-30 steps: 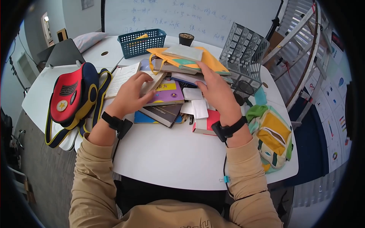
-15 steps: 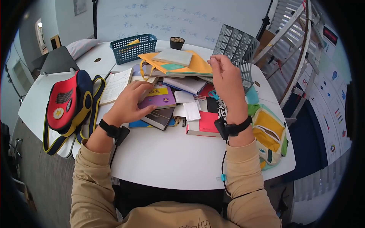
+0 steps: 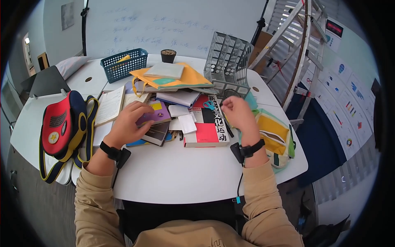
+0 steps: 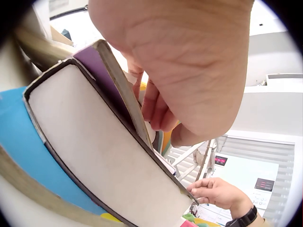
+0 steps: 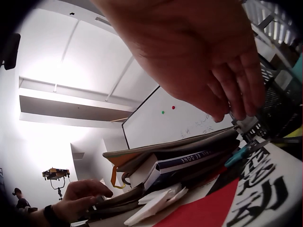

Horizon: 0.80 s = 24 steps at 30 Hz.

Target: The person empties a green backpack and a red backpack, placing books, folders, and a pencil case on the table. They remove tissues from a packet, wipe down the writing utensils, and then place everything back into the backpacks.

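- Right under the left hand (image 3: 130, 123) is a purple paperback with a yellow cover patch (image 3: 163, 113), lying on a thick, dark-covered book (image 3: 157, 135). That hand's own bulk blocks some of the purple one, and I can't tell if the fingertips touch it.
- Left grip: nothing held that I can see, fingers loosely bent, thumb stuck out apart from them, back of the hand up.
- Right hand (image 3: 240, 115) is empty too afaict, fingers relaxed and drooping in the right wrist view, forearm reaching forward.
- Just left of the right fingers: blue-handled scissors (image 3: 209, 105), on a big red, black and white book (image 3: 205, 132). Blades are hard to make out.
- Between the hands, some flat white packets (image 3: 187, 123); past them, a floppy orange cloth bag (image 3: 190, 75) on the pile, hiding most of what's beneath.
- Beside the right wrist, a yellow, white and green backpack (image 3: 275, 140), partly covered by that arm.
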Motion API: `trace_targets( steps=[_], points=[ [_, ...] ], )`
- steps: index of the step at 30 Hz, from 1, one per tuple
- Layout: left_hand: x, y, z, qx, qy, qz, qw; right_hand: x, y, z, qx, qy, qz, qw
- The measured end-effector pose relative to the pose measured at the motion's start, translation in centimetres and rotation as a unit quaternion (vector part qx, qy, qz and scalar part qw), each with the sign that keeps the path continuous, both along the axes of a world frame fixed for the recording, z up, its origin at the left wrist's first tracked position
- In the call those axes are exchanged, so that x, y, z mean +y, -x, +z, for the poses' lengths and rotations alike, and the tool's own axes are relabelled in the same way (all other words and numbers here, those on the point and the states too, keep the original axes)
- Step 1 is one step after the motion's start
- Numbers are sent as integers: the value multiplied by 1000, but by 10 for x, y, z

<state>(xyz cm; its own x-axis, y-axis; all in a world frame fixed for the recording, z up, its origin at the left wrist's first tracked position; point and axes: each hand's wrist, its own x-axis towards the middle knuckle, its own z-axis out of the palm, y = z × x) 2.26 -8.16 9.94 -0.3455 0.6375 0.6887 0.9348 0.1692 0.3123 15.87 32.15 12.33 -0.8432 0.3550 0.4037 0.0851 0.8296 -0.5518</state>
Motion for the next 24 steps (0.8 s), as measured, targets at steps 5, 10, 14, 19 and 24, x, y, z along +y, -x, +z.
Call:
trace_targets(
  steps=[5, 10, 14, 19, 24],
  points=[
    [2, 0, -4, -23, -20, -3, 1000, 2, -4, -43, -47, 10, -39, 998],
    [5, 0, -7, -23, -19, 3, 1000, -4, 0, -62, -18, -47, -98, 994],
    [6, 2, -8, -5, -23, 3, 1000, -4, -4, -65, 5, -70, -118, 991],
    [5, 4, -9, -3, -23, 5, 1000, 0, 0, -70, 109, 7, -45, 993],
    [5, 3, -9, 8, -32, 5, 999, 1, 1, -78, 111, -2, -56, 992]
  ],
)
